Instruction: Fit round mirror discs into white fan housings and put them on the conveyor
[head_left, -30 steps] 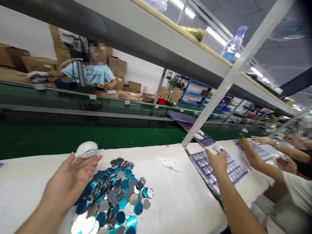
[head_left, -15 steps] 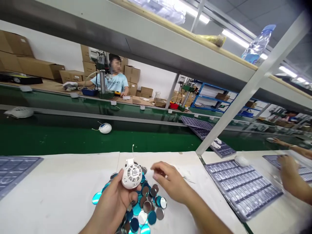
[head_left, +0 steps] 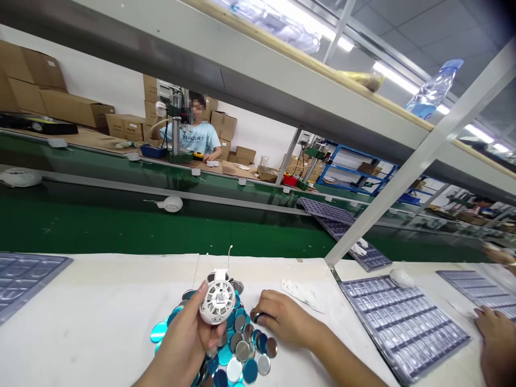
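Observation:
My left hand (head_left: 187, 336) is closed round a small white fan housing (head_left: 219, 302), its vented round face turned up toward me. A white tab and a thin wire stick up from the housing's top. Beneath and beside it lies a heap of round mirror discs (head_left: 242, 350), some silver and some blue-teal. At the heap's right edge, my right hand (head_left: 282, 318) pinches one dark-rimmed disc (head_left: 258, 317) between thumb and fingers. Part of the heap is hidden behind my left hand.
A green conveyor belt (head_left: 121, 231) runs behind the white table (head_left: 100, 301), carrying another white fan housing (head_left: 172, 204). Clear plastic trays (head_left: 407, 322) lie right of a slanted metal post (head_left: 387, 199). A co-worker's hand (head_left: 495, 328) is at far right; another person sits opposite.
My right hand has come down to the heap's edge and closed on a disc. The housing on the belt has shifted slightly left, and the neighbouring co-worker's hand has moved lower.

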`<move>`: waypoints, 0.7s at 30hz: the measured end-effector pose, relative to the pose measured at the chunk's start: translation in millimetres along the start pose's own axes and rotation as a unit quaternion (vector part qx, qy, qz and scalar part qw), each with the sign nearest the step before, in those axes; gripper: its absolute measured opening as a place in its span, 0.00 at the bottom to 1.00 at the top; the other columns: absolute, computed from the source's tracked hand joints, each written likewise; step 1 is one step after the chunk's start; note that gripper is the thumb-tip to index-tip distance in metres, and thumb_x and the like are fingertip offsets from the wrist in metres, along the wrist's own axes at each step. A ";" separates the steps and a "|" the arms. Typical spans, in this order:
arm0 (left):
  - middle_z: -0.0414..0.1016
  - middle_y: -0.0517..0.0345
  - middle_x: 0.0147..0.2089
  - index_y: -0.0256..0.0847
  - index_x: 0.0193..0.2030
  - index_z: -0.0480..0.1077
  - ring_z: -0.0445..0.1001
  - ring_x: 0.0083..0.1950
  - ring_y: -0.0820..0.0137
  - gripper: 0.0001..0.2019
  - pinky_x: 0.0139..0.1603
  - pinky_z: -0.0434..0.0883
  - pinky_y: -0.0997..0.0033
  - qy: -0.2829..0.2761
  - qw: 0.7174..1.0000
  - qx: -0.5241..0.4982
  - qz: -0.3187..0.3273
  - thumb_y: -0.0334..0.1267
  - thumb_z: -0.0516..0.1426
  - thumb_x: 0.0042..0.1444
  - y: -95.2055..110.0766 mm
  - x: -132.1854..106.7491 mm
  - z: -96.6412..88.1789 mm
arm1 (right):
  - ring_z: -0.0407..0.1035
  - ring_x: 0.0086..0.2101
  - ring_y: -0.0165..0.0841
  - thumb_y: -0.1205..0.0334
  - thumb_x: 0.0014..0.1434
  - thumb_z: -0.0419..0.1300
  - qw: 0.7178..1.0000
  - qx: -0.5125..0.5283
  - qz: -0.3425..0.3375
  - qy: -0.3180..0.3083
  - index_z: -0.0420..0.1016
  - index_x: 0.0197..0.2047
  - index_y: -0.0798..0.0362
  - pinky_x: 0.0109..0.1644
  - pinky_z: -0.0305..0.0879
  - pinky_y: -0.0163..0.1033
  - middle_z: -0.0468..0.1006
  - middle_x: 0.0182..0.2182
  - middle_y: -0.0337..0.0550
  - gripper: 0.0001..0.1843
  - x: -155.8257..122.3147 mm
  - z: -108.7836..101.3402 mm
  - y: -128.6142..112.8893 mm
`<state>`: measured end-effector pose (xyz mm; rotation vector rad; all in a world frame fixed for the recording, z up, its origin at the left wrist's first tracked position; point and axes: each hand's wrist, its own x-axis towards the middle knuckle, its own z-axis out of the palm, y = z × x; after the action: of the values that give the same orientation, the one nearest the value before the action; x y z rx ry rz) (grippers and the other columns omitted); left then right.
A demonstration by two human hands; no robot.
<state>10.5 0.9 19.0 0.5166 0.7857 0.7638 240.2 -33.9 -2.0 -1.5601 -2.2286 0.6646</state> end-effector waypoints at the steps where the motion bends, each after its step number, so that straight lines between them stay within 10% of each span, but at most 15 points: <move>1: 0.68 0.59 0.18 0.39 0.36 0.70 0.58 0.19 0.74 0.19 0.20 0.61 0.75 -0.005 1.000 0.007 0.005 0.55 0.54 0.60 -0.4 -0.5 0.5 | 0.71 0.39 0.37 0.64 0.67 0.54 1.000 0.008 0.002 0.009 0.78 0.40 0.50 0.44 0.66 0.39 0.76 0.36 0.44 0.11 -1.1 -2.5 -2.6; 5: 0.73 0.59 0.24 0.40 0.43 0.69 0.62 0.19 0.74 0.16 0.22 0.64 0.74 -0.029 0.999 0.026 0.033 0.52 0.54 0.62 -0.7 -4.2 4.2 | 0.71 0.33 0.33 0.59 0.72 0.46 0.991 0.108 0.018 0.073 0.73 0.45 0.48 0.38 0.66 0.37 0.75 0.31 0.39 0.14 -7.0 -10.5 -31.7; 10: 0.75 0.60 0.28 0.41 0.61 0.60 0.67 0.23 0.71 0.24 0.24 0.65 0.73 -0.058 0.993 0.063 0.080 0.49 0.54 0.63 -2.8 -5.4 2.6 | 0.67 0.25 0.29 0.57 0.67 0.55 0.910 0.382 0.044 0.156 0.65 0.47 0.47 0.29 0.62 0.33 0.71 0.25 0.33 0.07 -2.6 -1.1 -76.9; 21: 0.72 0.63 0.25 0.45 0.67 0.56 0.66 0.27 0.68 0.32 0.32 0.65 0.69 -0.014 0.989 0.122 0.084 0.54 0.56 0.59 -9.3 -8.9 0.1 | 0.70 0.25 0.31 0.61 0.63 0.56 0.952 0.226 0.042 0.203 0.73 0.38 0.48 0.29 0.65 0.33 0.76 0.25 0.37 0.05 9.7 12.7 -84.3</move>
<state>10.2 -11.8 16.8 0.8207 0.8224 0.8181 164.4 -51.4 34.1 -1.4053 -1.5841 0.7357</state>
